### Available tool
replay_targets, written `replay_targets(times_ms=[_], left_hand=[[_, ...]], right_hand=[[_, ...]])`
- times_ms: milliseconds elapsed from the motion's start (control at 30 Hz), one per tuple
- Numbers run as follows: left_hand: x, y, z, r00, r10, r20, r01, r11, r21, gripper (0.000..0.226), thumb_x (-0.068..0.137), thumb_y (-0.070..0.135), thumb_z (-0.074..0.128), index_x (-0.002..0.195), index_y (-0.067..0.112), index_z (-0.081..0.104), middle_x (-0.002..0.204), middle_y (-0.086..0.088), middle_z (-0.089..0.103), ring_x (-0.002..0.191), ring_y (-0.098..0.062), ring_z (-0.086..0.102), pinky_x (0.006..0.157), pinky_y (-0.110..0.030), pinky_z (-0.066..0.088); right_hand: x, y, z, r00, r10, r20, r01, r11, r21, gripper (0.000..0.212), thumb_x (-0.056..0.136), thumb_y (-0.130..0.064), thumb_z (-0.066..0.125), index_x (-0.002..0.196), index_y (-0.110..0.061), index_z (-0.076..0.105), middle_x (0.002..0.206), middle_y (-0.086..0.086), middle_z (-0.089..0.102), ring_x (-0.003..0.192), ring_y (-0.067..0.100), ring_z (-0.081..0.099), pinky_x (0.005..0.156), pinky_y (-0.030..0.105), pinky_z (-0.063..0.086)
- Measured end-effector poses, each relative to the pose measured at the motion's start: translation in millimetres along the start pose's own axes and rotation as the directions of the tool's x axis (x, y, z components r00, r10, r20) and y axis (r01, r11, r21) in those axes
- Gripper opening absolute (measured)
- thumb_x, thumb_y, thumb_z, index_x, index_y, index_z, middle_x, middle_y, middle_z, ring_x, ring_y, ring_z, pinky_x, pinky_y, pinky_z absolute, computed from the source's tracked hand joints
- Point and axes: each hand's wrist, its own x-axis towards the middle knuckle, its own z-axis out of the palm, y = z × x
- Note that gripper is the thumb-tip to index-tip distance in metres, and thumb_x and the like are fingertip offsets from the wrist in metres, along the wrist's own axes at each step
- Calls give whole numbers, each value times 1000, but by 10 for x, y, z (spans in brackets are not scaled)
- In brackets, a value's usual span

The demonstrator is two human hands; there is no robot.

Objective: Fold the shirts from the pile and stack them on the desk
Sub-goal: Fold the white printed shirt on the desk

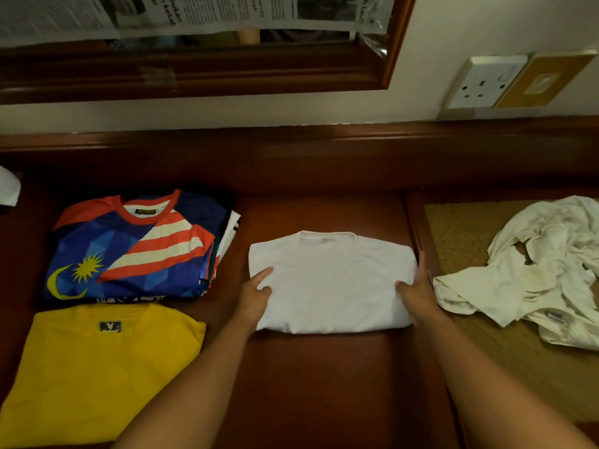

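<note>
My left hand (254, 294) and right hand (416, 290) grip the side edges of the folded white shirt (330, 281) at the middle of the desk (324, 384), thumbs on top, collar pointing away. The stack (136, 251) lies to my left, nearer my left hand; the pile (534, 270) sits right.

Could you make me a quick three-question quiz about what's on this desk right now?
1. True or false: both hands grip the folded white shirt.
2. Which shirt tops the stack on the left? A) plain green B) blue flag-pattern shirt C) black
3. Fill in: the unfolded shirts lie crumpled on the ____ side.

Key: 1 true, left hand and right hand hold its edges; 2 B; 3 right.
</note>
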Motion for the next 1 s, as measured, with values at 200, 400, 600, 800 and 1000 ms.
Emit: replay_targets(times_ms=[200, 400, 600, 800, 1000], left_hand=[[-89, -21, 68, 998, -69, 10, 70, 996, -57, 44, 94, 4, 53, 135, 20, 52, 118, -8, 61, 96, -23, 59, 86, -38, 51], [-294, 9, 117, 998, -50, -27, 50, 999, -13, 54, 93, -4, 46, 140, 21, 46, 100, -8, 63, 62, -17, 48, 52, -24, 43], [-557, -8, 145, 997, 14, -78, -11, 999, 38, 56, 93, -6, 45, 141, 22, 46, 121, -17, 60, 52, -13, 42, 39, -15, 37], [-898, -87, 105, 992, 52, -114, -49, 998, 29, 54, 95, 0, 47, 140, 30, 46, 132, -9, 55, 62, -15, 52, 47, -21, 44], [-1306, -167, 34, 979, 111, -172, -109, 994, 17, 53, 95, 1, 47, 140, 29, 47, 124, -7, 58, 65, -15, 52, 50, -22, 46]], right_hand=[[24, 4, -20, 998, 18, 59, -14, 998, -55, 60, 89, 7, 39, 141, -22, 46, 150, 10, 36, 134, 28, 37, 106, 33, 34], [-54, 28, -85, 998, 29, 62, -28, 999, -19, 56, 89, 6, 38, 138, -20, 51, 148, 12, 37, 127, 30, 43, 100, 34, 39], [-242, 84, -190, 996, -13, 87, 14, 1000, -9, 57, 90, 3, 38, 139, -23, 49, 148, 11, 37, 130, 29, 40, 104, 35, 38], [-517, 153, -379, 996, -30, 82, 38, 994, -98, 57, 83, -18, 40, 133, -44, 49, 149, 2, 37, 115, 26, 46, 95, 37, 44], [-920, 104, -509, 991, -112, 76, 115, 992, -42, 55, 92, -7, 38, 138, -34, 50, 148, 5, 36, 100, 18, 41, 77, 31, 40]])
